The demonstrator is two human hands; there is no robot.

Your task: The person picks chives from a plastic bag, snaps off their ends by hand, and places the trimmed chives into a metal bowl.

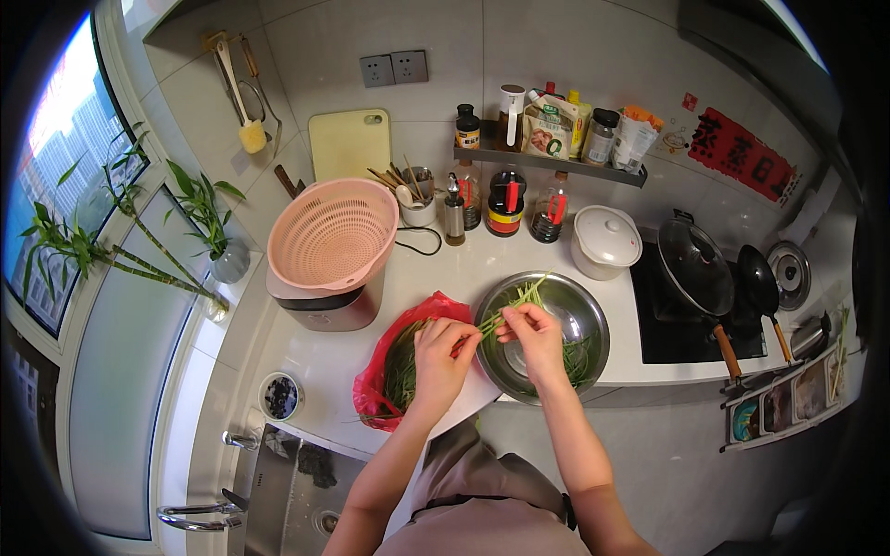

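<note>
A thin bunch of green stalks stretches between my two hands over the gap between bag and bowl. My left hand pinches one end, above a red plastic bag full of long, grass-like greens. At the other end, my right hand grips the stalks with thumb and fingers over a stainless steel bowl. Cut or loose greens lie in the bowl at its right side, partly hidden by my right wrist. More pale stalk ends rise past the bowl's far rim.
A pink colander rests on a rice cooker at left. Near the sink stands a cup of dark pieces. Sauce bottles and a white lidded pot line the back. Pans occupy the black hob.
</note>
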